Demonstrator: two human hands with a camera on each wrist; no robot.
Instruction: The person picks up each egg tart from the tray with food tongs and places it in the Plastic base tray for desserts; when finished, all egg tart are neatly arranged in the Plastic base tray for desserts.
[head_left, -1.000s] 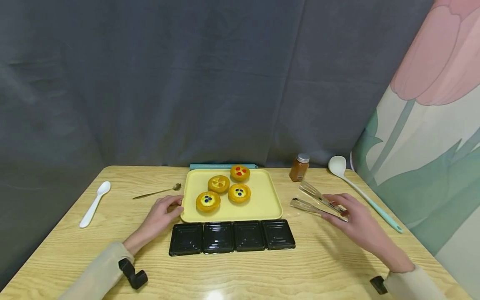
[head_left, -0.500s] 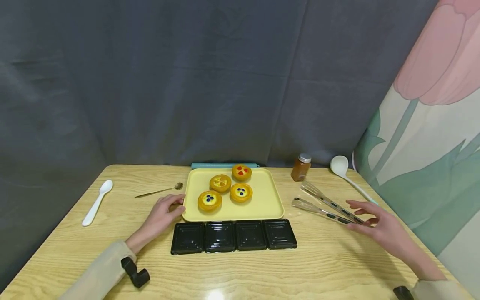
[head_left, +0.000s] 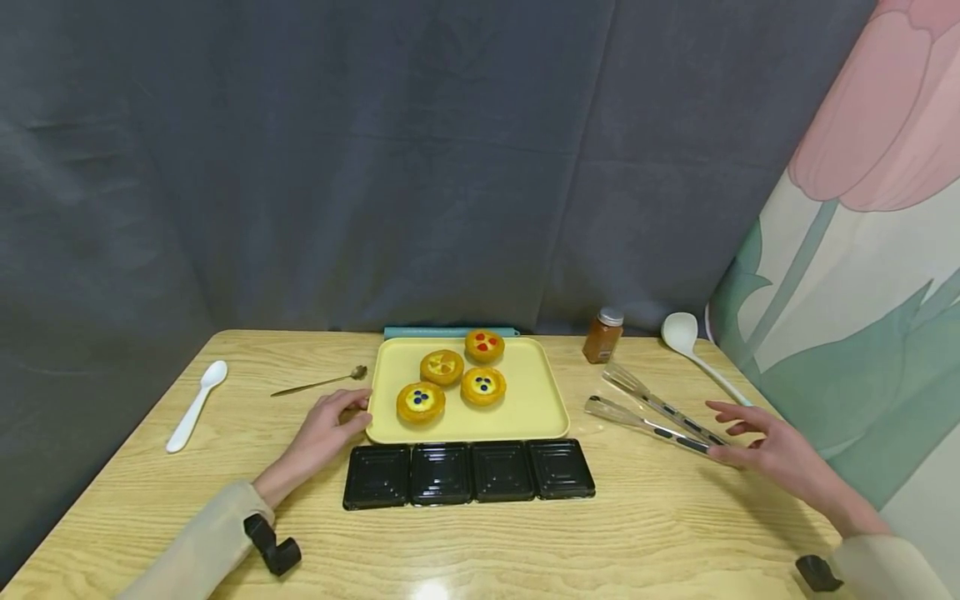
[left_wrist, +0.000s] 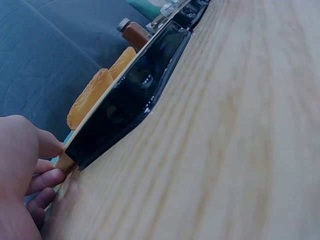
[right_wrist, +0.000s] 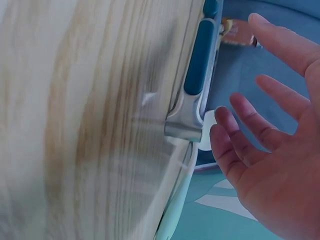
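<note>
On a wooden table [head_left: 465,546], a yellow tray [head_left: 528,408] lies between two hands, its near edge at the left pinched by a person's left hand [head_left: 322,429]. Four black containers [head_left: 440,473] stand in a row just to that hand's right. Tongs [right_wrist: 199,60] rest beside the right hand [head_left: 783,454], its fingers spread, holding nothing. Four tarts [head_left: 483,387] sit on the tray, right of the left hand.

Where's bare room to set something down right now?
Bare: the right part of the yellow rectangular tray, beside the round golden tarts; the wooden tabletop on the near side of the black square plastic containers. Crowded: the right side, with metal tongs, reddish-brown jar with silver lid, white-bowled mint-handled ladle and the right hand.
</note>
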